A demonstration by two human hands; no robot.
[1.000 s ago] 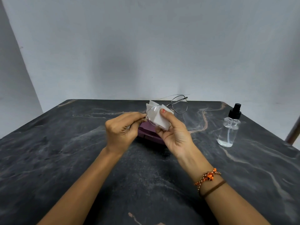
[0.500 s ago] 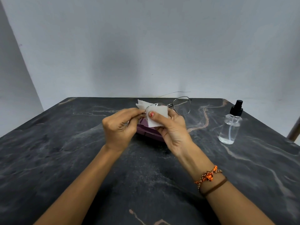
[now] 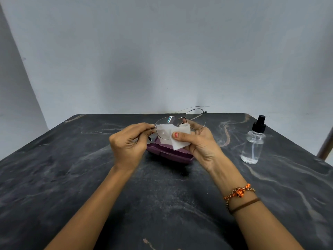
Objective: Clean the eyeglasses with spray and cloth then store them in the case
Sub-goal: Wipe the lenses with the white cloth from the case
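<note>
Thin metal-framed eyeglasses (image 3: 195,116) are held up above the table's middle. My left hand (image 3: 128,141) pinches the frame at its left hinge. My right hand (image 3: 200,141) holds a white cloth (image 3: 177,136) folded round the left lens, thumb on the near side and fingers behind. The right lens and one temple stick out past my right hand. A purple glasses case (image 3: 169,154) lies on the table right below both hands, partly hidden by them.
A clear spray bottle (image 3: 253,143) with a black pump top stands at the right of the dark marble table (image 3: 72,177). A grey wall rises just behind the table's far edge. A brownish post (image 3: 325,147) shows at the right border.
My right thumb and the cloth have slid across the left lens, and the cloth has shifted lower on it. The glasses have tilted a little. The bottle and case stay put.
</note>
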